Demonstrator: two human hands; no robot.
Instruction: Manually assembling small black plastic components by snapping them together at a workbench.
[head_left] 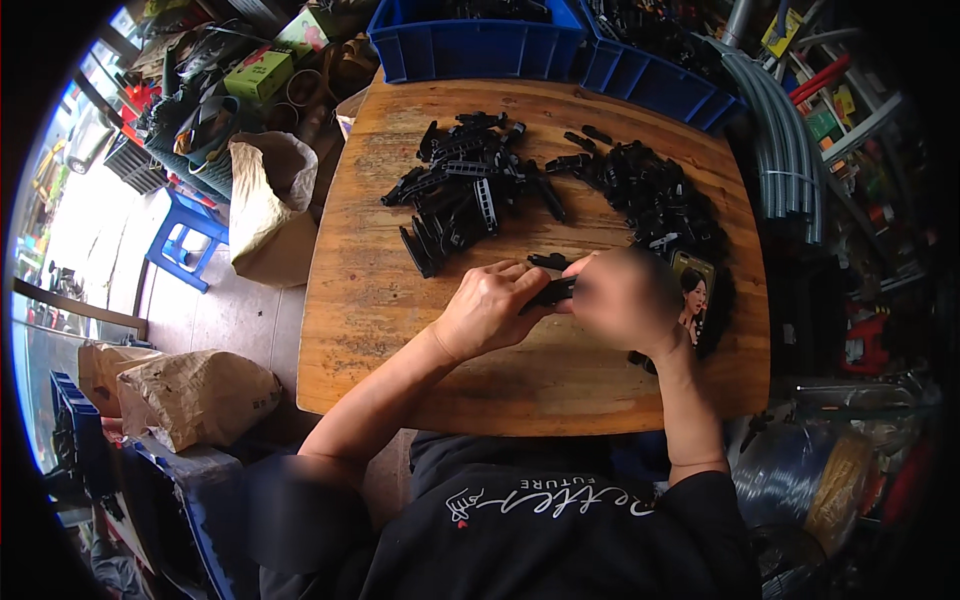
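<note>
A round-cornered wooden table (380, 330) carries two blue plastic bins (470, 45) at its far edge, a heap of long ribbed black plastic strips (460, 185) in the middle and a darker heap of small black clips (655, 195) to the right, with a phone (693, 295) lying beside it. Near the front, the left hand (487, 310) and the right hand (620, 300) both close on one black plastic part (552, 292) held between them just above the wood. With both heaps large and no separate finished pile that I can make out, most of the work looks left to do.

Daylight comes from the left and glares there; fisheye edges bend dark; the right hand (625, 300) seems blurred.
</note>
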